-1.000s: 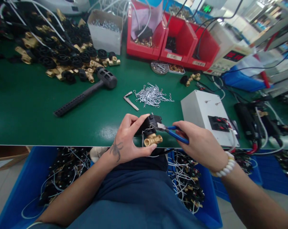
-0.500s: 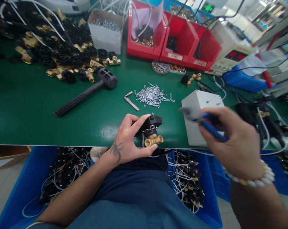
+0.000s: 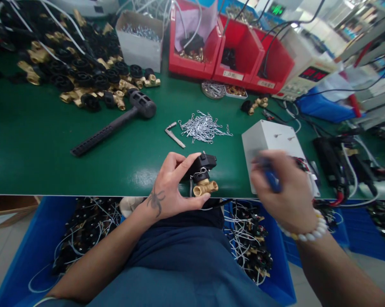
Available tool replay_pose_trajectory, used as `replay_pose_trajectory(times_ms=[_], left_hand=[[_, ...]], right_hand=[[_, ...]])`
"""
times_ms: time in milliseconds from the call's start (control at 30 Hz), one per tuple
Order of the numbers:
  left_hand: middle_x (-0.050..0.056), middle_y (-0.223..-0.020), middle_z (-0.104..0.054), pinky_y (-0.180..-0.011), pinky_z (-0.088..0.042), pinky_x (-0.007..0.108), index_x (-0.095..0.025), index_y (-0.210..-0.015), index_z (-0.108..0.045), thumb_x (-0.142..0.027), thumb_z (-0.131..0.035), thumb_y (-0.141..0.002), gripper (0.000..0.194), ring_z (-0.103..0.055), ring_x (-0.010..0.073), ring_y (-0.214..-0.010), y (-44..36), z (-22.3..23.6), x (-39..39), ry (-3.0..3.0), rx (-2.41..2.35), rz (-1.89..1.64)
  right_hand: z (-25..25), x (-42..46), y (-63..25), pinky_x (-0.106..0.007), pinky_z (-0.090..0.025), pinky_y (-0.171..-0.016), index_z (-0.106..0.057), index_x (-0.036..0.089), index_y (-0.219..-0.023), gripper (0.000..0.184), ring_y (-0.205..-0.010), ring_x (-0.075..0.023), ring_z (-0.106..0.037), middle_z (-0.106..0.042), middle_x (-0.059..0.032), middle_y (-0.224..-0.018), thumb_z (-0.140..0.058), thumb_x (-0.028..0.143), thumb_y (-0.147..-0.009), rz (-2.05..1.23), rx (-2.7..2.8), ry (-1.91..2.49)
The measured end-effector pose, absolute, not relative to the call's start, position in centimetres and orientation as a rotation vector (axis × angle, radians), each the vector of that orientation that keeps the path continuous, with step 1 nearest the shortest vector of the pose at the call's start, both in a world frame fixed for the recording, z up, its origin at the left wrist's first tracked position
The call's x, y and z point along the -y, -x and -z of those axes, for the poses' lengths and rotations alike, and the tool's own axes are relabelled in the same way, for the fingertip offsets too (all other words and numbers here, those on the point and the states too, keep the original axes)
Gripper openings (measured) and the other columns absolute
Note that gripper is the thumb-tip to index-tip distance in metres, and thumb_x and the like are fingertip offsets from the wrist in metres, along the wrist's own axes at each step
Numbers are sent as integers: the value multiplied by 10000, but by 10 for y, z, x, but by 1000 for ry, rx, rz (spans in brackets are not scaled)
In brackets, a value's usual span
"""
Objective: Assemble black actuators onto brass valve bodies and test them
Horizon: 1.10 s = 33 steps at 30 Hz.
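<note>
My left hand [image 3: 170, 187] is closed on a brass valve [image 3: 205, 187] topped by a black plastic housing, at the front edge of the bench. A bent wire clip [image 3: 195, 172] sits around the valve's black neck. To the right, my right hand [image 3: 286, 189], smeared by motion, is wrapped round blue-handled pliers [image 3: 271, 177]; their jaws are too blurred to make out. Beyond the valve lie a pile of wire clips [image 3: 201, 128] and a small L-shaped metal tool [image 3: 174, 135].
A black mallet [image 3: 116, 123] lies left, before heaped brass valves [image 3: 84, 81]. Red bins [image 3: 192, 70] and a white box of metal parts [image 3: 139, 51] line the back. A grey-white box [image 3: 269, 132] stands right. Blue crates [image 3: 23, 256] sit below the bench edge.
My right hand has moved left with the pliers, and the pliers have turned so their jaws no longer show clearly. My left hand and the valve have stayed in place.
</note>
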<state>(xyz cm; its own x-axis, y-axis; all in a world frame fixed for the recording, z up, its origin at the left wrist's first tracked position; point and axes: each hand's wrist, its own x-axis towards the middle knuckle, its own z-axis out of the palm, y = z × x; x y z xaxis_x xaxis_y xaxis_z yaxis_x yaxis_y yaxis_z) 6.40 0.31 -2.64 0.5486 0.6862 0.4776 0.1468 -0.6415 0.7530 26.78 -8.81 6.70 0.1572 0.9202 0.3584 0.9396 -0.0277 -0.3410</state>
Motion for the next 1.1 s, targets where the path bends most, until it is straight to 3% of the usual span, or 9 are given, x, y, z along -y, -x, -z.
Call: replay_pose_trajectory(times_ms=[100, 233, 433, 567, 833, 1100], left_hand=[[60, -1044, -492, -836, -555, 368, -169, -1365, -508, -424, -723, -730, 717, -544, 202, -935, -64, 27, -2, -2126, -665, -1042], [72, -1118, -525, -857, -547, 381, -190, -1361, -453, -404, -731, -731, 721, -565, 218, -997, -66, 28, -1, -2102, -669, -1073], [60, -1067, -575, -866, -527, 393, -207, -1091, -484, -369, -776, -692, 521, -584, 234, -999, -72, 28, 1, -2080, -641, -1163], [69, -1057, -587, -867, -518, 394, -201, -1074, -499, -361, -779, -695, 497, -582, 239, -997, -75, 27, 2, -2098, -629, -1178], [67, -1056, -588, -854, -522, 394, -210, -1067, -491, -352, -764, -698, 480, -585, 234, -998, -77, 28, 4, -2110, -645, -1188], [64, -1026, -579, -824, -521, 380, -209, -1028, -490, -347, -761, -701, 447, -581, 228, -976, -79, 28, 3, -2093, -636, -1199]], right_hand=[[-64, 83, -267, -273, -458, -568, -636, 183, -936, 148, -645, -162, -604, -658, -38, -786, -522, 173, -842, -352, 2011, 2066], [-66, 75, -258, -283, -546, -797, -644, 197, -1137, 248, -859, -161, -669, -700, -49, -1025, -574, 304, -924, -638, 1759, 1863], [-55, 70, -250, -330, -520, -984, -635, 195, -1202, 388, -1103, -206, -646, -667, -68, -1211, -697, 384, -868, -1066, 1643, 1614], [-49, 72, -254, -315, -526, -938, -609, 182, -1194, 447, -1042, -196, -645, -652, -75, -1164, -745, 407, -833, -1150, 1610, 1574], [-45, 76, -255, -236, -469, -641, -615, 167, -1163, 382, -707, -115, -547, -560, -9, -835, -718, 376, -859, -1128, 1565, 1603], [-39, 73, -256, -236, -445, -627, -646, 163, -1149, 382, -645, -99, -474, -486, 24, -733, -732, 375, -842, -1072, 1573, 1555]])
